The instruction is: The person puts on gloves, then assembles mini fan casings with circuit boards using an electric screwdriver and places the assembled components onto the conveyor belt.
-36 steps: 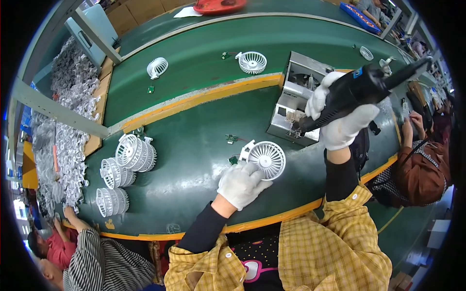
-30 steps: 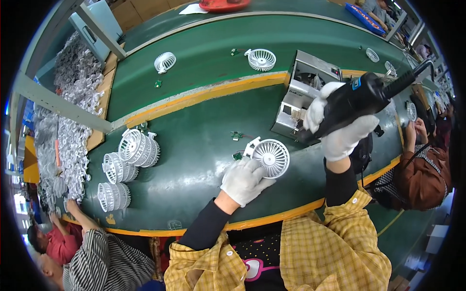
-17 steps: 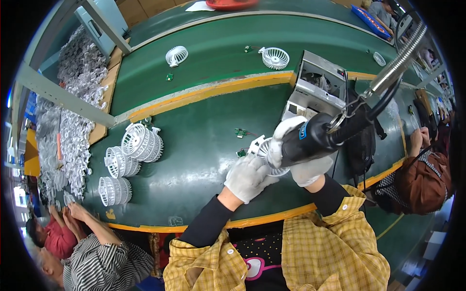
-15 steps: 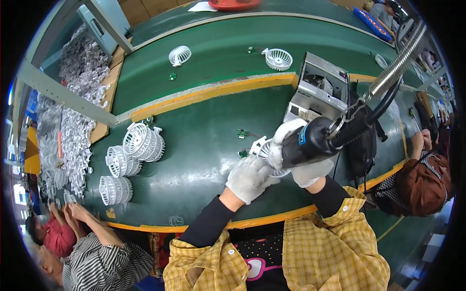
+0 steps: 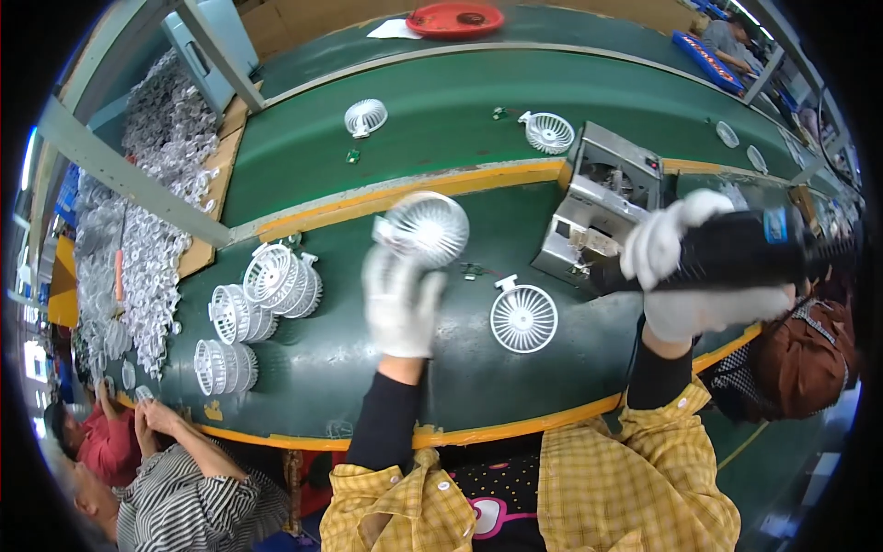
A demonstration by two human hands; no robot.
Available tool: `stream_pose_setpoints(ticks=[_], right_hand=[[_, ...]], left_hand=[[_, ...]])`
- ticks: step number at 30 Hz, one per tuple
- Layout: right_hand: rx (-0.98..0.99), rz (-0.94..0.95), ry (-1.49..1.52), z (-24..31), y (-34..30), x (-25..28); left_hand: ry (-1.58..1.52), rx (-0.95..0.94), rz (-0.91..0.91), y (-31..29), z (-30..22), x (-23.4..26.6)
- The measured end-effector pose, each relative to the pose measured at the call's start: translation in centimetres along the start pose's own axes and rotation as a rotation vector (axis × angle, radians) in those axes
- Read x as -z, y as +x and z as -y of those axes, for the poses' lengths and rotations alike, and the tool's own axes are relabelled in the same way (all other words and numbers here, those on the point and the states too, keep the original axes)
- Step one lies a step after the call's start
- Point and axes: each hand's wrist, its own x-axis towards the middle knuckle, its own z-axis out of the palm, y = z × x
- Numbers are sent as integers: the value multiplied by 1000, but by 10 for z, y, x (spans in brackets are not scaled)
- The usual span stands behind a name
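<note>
Green workbench [image 5: 313, 377], pale metal frame [image 5: 138, 178]

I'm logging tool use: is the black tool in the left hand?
No, the right hand grips the black tool, while the left hand holds a white slatted part.

On the workbench [image 5: 313, 386], stacked fan guards [image 5: 244, 315] stood at left and a loose guard [image 5: 524, 319] lay near centre; a raised guard [image 5: 434, 228] was in the left hand [image 5: 395, 308], between them. The metal machine [image 5: 602, 198] stood behind and right of the loose guard. The belt [image 5: 441, 106] lay behind the workbench
</note>
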Motion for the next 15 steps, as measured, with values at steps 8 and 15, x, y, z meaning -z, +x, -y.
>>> stream_pose_setpoints(ticks=[8,15], right_hand=[[-97,-369,-413,-33,-8,25],[-257,-305,-101,-43,-36,-5]], left_hand=[[-260,-393,721,-32,-30,1],[-165,-466,771,-48,-33,-15]])
